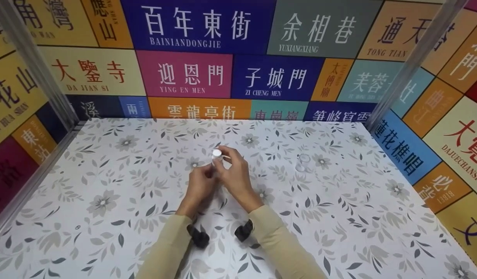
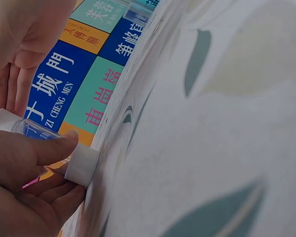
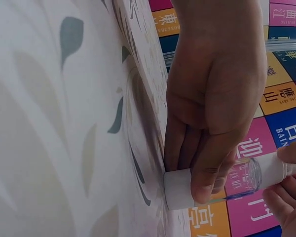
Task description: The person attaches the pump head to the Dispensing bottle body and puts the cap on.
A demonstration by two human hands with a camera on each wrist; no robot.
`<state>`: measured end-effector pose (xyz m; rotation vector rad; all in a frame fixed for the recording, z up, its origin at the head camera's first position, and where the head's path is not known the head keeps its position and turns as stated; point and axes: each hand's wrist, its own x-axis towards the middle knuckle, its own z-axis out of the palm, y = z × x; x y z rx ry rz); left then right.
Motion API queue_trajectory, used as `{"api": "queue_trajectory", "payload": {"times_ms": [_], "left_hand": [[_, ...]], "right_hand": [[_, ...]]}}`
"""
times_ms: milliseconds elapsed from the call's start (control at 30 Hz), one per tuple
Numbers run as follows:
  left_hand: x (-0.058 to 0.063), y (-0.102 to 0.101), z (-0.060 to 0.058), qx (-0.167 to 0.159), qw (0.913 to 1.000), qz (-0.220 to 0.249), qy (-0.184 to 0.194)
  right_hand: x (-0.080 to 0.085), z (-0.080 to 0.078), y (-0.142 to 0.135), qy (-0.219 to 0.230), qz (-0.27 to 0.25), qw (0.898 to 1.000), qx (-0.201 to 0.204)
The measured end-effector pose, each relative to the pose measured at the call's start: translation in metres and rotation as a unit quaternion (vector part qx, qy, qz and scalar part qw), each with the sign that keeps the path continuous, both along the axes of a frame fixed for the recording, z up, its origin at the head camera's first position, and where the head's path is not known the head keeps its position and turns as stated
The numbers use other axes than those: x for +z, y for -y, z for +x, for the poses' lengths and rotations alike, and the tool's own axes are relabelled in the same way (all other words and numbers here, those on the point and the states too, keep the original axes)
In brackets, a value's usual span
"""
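Observation:
A small clear bottle (image 2: 39,129) with white ends is held between both hands in front of the person. My left hand (image 1: 200,183) grips its lower part, thumb along the side and fingers behind, next to the white bottom end (image 2: 83,165), which is right at the tabletop. The right hand (image 1: 238,176) is higher up, its thumb and fingertips pinching the white top end (image 3: 273,169). From the head view that top (image 1: 217,154) shows between the right thumb and forefinger, and most of the body is hidden by the hands.
To the right of the hands a small clear cup-like piece (image 1: 303,162) stands on the table. A white cloth with grey leaves and flowers (image 1: 106,228) covers the tabletop. Coloured panels with Chinese characters (image 1: 199,27) rise behind and at both sides, with clear posts (image 1: 408,69) at the corners.

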<state>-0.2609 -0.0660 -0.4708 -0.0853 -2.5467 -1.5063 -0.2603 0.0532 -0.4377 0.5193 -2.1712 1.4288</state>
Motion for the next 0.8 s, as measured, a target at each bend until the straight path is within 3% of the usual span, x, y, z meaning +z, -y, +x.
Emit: {"api": "queue_trajectory", "payload": {"times_ms": [200,600,800], "left_hand": [[0.0014,0.0003,0.0,-0.002,0.9999,0.007,0.007],[-0.0015,0.0006,-0.0004,-0.006,0.9993,0.01,-0.035],[0.0026,-0.0006,0.0019,-0.005,0.9994,-0.002,-0.034]], "right_hand": [[0.0008,0.0007,0.0002,0.008,0.0,1.0,0.004],[-0.0008,-0.0016,-0.0017,0.002,0.013,1.0,0.013],[0.0011,-0.0013,-0.0018,0.003,0.004,1.0,0.004]]}}
